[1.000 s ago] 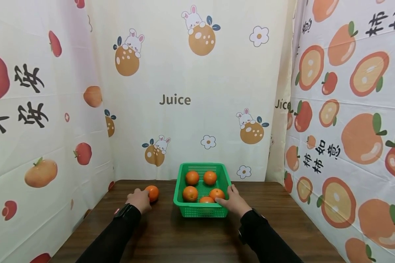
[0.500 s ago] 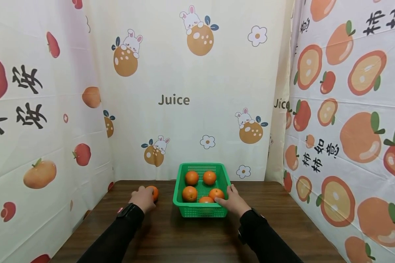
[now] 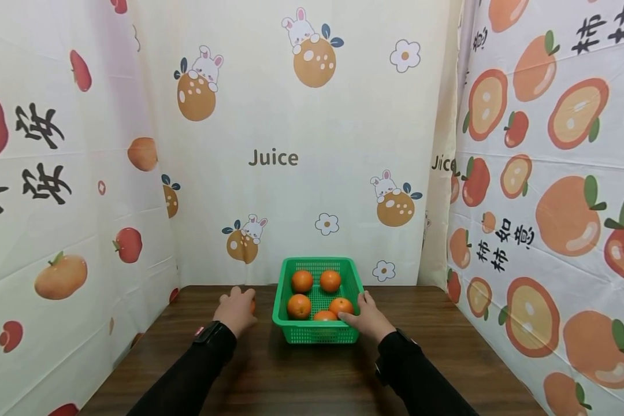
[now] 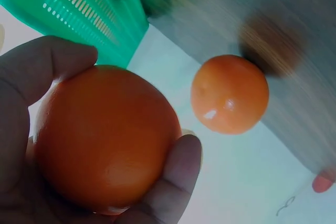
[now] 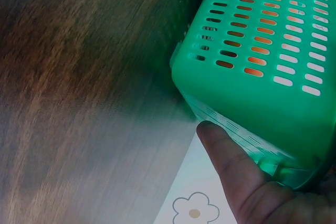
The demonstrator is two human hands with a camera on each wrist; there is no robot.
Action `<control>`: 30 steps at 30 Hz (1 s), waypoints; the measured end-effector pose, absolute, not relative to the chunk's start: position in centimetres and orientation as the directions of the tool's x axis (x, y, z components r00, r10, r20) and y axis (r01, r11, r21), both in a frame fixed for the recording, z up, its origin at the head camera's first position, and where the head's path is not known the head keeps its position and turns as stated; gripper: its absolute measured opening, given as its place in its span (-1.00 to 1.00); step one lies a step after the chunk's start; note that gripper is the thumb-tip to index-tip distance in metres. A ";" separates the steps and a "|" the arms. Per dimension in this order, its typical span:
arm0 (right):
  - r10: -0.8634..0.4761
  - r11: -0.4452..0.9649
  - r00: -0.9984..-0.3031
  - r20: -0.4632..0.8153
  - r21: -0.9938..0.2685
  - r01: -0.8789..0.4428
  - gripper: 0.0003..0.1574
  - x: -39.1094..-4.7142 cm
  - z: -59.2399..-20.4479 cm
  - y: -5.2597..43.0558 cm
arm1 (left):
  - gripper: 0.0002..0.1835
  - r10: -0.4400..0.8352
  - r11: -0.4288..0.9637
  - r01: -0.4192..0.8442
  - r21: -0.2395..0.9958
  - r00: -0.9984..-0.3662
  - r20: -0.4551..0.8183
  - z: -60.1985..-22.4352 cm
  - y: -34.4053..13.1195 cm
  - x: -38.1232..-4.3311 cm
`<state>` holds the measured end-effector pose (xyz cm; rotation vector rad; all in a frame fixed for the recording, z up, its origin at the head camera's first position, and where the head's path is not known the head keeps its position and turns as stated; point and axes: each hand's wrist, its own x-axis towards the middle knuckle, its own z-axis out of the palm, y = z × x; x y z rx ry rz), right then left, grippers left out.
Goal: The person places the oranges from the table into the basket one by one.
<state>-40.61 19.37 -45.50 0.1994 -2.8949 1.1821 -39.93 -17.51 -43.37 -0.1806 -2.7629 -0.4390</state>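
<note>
My left hand point(image 3: 235, 312) holds an orange point(image 4: 107, 137) between its thumb and curled fingers, left of a green plastic basket point(image 3: 319, 333). In the head view only a sliver of that fruit shows past the fingers. A second orange point(image 4: 230, 94) lies on the table beyond it in the left wrist view; from the head it is hidden behind the hand. My right hand point(image 3: 369, 319) grips the basket's near right corner, its thumb over the rim. One straight finger point(image 5: 226, 156) runs along the outer wall in the right wrist view.
Inside the basket lie several oranges point(image 3: 299, 307). The dark wooden table point(image 3: 291, 381) is enclosed by a cream printed curtain point(image 3: 270, 196) at the back and fruit-printed sheets point(image 3: 530, 144) on the sides.
My left hand has moved right and slightly away along the table, and the orange beside it is now almost wholly covered by the hand. The right hand and basket have stayed in place.
</note>
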 end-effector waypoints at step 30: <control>-0.122 0.704 -0.989 0.079 -0.695 -0.142 0.26 -40.8 -46.1 19.6 | -0.44 0.103 0.932 0.254 0.260 -0.871 0.480 -42.2 -12.7 -40.1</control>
